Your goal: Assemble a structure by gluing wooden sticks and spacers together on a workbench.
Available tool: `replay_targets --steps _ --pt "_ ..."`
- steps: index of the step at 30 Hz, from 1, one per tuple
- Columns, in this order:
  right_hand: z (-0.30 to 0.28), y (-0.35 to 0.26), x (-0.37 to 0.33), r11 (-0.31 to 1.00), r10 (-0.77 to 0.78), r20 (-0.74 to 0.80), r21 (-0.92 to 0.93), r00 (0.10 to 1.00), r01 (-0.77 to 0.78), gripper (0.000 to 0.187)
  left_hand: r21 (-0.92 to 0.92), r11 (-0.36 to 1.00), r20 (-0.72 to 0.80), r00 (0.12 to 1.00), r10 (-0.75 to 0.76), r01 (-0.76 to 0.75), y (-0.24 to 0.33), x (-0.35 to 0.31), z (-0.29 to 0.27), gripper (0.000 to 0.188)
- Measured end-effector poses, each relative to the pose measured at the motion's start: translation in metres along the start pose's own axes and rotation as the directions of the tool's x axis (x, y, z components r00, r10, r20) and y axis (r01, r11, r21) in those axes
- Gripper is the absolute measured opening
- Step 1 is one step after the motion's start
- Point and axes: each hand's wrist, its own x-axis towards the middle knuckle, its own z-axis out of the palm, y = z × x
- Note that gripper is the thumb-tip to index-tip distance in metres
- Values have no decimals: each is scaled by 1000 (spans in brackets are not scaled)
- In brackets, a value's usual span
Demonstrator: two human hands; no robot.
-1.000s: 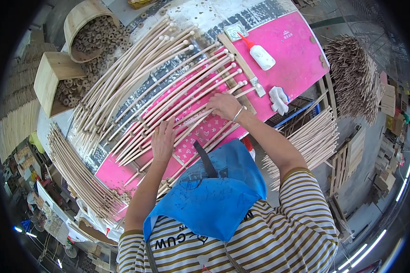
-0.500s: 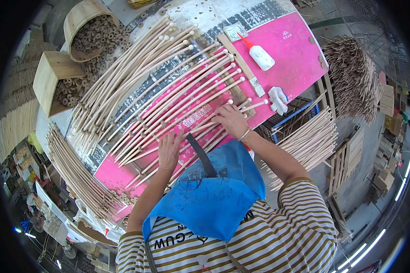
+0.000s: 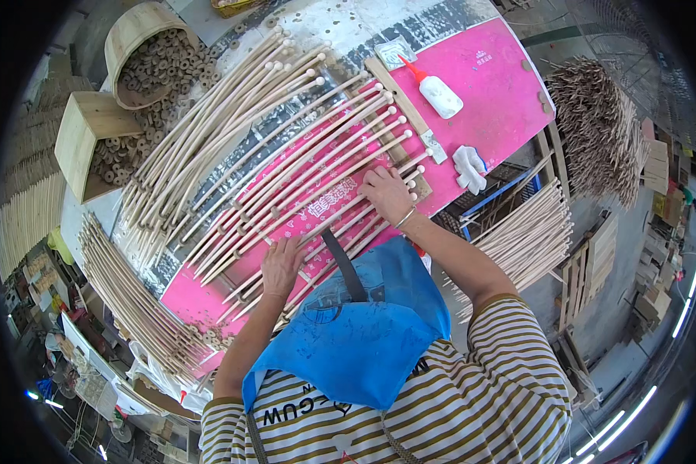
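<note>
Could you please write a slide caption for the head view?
Left hand and right hand among ball-tipped wooden rods laid across a pink surface.

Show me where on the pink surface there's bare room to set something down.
Free: the pink surface between the white bottle, the crumpled white cloth and the surface's right edge. Crowded: left of the wooden strip, where pale rods lie around the left hand and right hand.

Stands as a worktable [image 3: 356,17], partly under a pink sheet [image 3: 503,81]; carries ball-ended wooden rods [image 3: 201,124], a wooden batten [image 3: 399,99], a red-tipped white bottle [image 3: 441,97], a white glove [image 3: 469,169], a tub [image 3: 128,37] and a box [image 3: 77,143] of brown rings [image 3: 120,151].
</note>
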Motion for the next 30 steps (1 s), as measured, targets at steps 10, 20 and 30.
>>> replay_targets --steps 10,20,30 --pt "-24 39 27 981 160 -249 -64 955 -181 17 145 989 -156 986 51 -28 6 41 -2 43" --pt "-39 18 9 997 71 -265 8 962 -72 15 126 990 -173 981 91 -70 5 28 -22 51" --pt "-10 9 22 968 36 -146 252 989 2 26 134 991 -71 997 -5 15 2 -20 -7 48"
